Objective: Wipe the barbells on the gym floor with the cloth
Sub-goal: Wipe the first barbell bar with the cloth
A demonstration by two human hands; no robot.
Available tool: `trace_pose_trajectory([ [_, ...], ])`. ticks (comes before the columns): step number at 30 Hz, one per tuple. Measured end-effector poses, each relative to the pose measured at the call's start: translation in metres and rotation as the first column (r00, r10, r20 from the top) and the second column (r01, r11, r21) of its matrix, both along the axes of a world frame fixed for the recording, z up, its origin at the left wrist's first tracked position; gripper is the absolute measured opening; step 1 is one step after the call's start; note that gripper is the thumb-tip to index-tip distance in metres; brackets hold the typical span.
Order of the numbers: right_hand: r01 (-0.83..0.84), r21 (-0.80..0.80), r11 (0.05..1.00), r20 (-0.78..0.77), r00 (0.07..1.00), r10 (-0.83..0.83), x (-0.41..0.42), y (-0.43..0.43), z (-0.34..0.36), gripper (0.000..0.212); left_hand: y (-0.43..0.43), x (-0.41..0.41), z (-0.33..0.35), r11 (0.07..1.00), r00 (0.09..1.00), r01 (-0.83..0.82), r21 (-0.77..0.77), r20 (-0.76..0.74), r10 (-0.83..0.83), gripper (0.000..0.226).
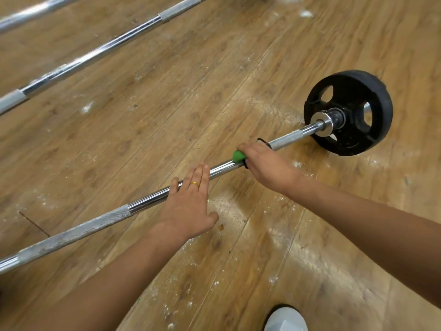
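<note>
**A:** Where is the cloth?

**B:** The green cloth (238,156) is on the barbell (148,201). The right hand (267,166) holds it. Its fingers (247,147) curl over the bar and squeeze the cloth against it.

**A:** And the other hand?

**B:** The left hand (188,204) lies flat on the bar, just beside the cloth. Its fingers (201,174) are straight and close together. It holds nothing. I think it just keeps the bar from rolling.

**A:** Which way does the bar go?

**B:** It lies on the floor (167,91). It runs from the low left corner up to the right, and it ends at the black weight plate (343,145).

**A:** So which hand is closer to the plate?

**B:** The right one, with the cloth. Only a short bit of bar lies between the cloth and the plate. A much longer bit runs the other way, under the left hand and far off to the left.

**A:** So how should the cloth move?

**B:** I think it has to slide along the bar, not across it. Going up to the plate is easy. Going back down, it bumps into the left hand, so that hand would need to shift first.

**A:** Are there more bars?

**B:** Yes. Another bar (95,53) lies up on the left, and a far bar (35,11) beyond it. Both are well apart from the hands.
</note>
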State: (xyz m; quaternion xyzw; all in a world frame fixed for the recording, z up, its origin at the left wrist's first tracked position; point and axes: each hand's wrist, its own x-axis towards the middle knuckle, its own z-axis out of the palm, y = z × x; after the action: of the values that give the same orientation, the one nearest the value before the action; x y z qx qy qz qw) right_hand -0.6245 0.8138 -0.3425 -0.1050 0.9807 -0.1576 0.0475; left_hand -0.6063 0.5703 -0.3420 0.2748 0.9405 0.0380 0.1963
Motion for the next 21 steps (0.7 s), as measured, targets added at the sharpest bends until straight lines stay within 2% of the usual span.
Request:
trace_pose_trajectory([
  [3, 0.001, 0.0, 1.0, 0.013, 1.0, -0.001, 0.008, 0.002, 0.005, 0.04, -0.001, 0.011, 0.002, 1.0, 1.0, 0.015, -0.001, 0.01, -0.015, 0.108],
  [8, 0.146, 0.039, 0.989, 0.02, 0.989, -0.147, 0.024, 0.019, 0.009, 0.032, 0.003, 0.032, 0.007, 1.0, 0.998, 0.028, -0.01, 0.053, -0.027, 0.108],
  [15, 0.082, -0.001, 0.997, 0.049, 0.995, -0.082, 0.068, 0.008, 0.004, 0.044, 0.009, 0.068, 0.014, 1.0, 0.99, -0.006, 0.016, 0.141, 0.004, 0.104],
  [21, 0.197, 0.03, 0.98, 0.057, 0.979, -0.198, 0.082, 0.012, -0.004, 0.041, 0.01, 0.095, 0.013, 0.998, 0.984, -0.024, 0.059, 0.179, 0.013, 0.106],
])
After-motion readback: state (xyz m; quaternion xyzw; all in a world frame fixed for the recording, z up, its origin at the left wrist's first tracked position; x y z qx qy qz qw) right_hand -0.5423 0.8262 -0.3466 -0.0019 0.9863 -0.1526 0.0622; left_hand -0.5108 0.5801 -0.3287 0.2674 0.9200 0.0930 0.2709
